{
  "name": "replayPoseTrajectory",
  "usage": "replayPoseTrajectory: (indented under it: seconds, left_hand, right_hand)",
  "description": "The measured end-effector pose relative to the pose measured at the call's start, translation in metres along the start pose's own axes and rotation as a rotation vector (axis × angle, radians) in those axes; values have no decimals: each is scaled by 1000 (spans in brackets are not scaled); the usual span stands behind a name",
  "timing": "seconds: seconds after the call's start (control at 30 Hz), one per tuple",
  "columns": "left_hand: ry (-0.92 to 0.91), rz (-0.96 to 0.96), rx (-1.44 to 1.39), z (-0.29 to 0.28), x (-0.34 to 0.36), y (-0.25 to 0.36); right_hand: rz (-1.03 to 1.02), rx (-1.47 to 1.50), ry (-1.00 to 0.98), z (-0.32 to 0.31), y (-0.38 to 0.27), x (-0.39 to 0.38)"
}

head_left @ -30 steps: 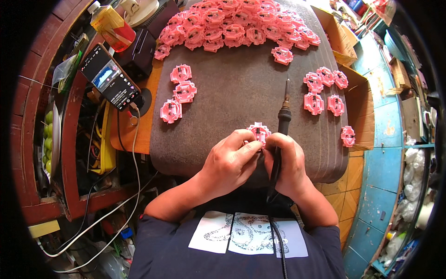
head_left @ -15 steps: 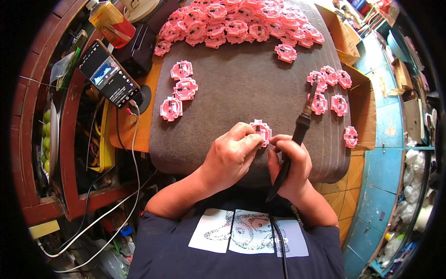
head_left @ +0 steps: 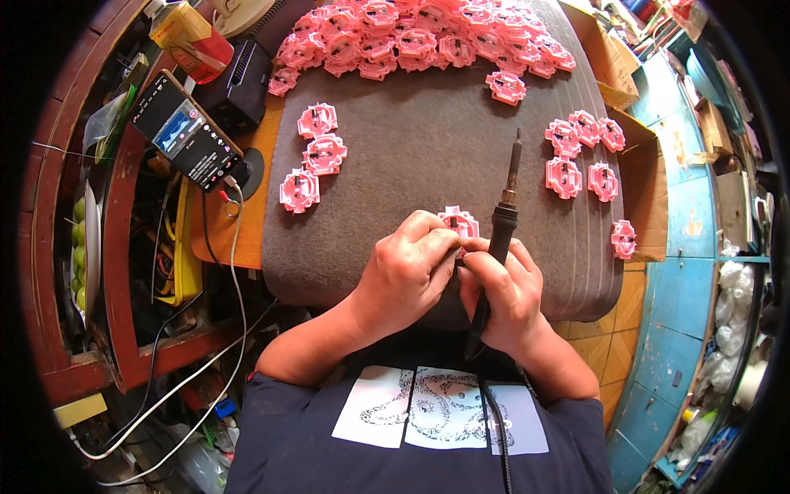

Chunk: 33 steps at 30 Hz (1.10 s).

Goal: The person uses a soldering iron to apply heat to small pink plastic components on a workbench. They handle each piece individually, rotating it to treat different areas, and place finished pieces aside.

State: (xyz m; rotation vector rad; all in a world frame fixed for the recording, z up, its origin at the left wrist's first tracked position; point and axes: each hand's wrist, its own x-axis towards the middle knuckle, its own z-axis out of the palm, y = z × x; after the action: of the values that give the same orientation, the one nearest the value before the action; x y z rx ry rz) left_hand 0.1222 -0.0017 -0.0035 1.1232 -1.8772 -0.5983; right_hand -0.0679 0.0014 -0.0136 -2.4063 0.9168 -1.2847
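Tabletop [head_left: 395, 152], fingers [head_left: 422, 224] pinching pink part [head_left: 463, 221], labelled bottle [head_left: 189, 45]

Pink pieces [head_left: 563, 178], smooth glossy plastic; soldering iron [head_left: 505, 216], matt black handle [head_left: 499, 239], dull metal tip [head_left: 515, 160]; bench [head_left: 395, 148], matt, faintly mottled; carton [head_left: 647, 198] at right, brown cardboard; shirt [head_left: 304, 445], dark matt cloth; left phone screen [head_left: 183, 132], glossy.

Near the tabletop's [head_left: 403, 148] front edge, the left hand [head_left: 409, 262] and right hand [head_left: 515, 295] partly hide a pink piece [head_left: 461, 221]. The picture's top cuts off the pink heap [head_left: 415, 39]; writing on the phone [head_left: 186, 132] is too small to read.
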Motion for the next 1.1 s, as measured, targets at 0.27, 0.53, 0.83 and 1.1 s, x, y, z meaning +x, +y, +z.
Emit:
replayPoseTrajectory:
  seconds: [0.27,0.53,0.83,1.1]
  left_hand:
    - [-24,9,56,-2,4,6]
    - [-9,-15,72,0,3,5]
    - [5,-20,62,2,2,4]
    - [2,-9,67,2,3,5]
  right_hand:
    - [-6,139,184,-26,6,-17]
    - [5,138,144,-63,-12,-21]
    - [10,131,105,-60,-14,-21]
    - [1,118,98,-58,-13,-19]
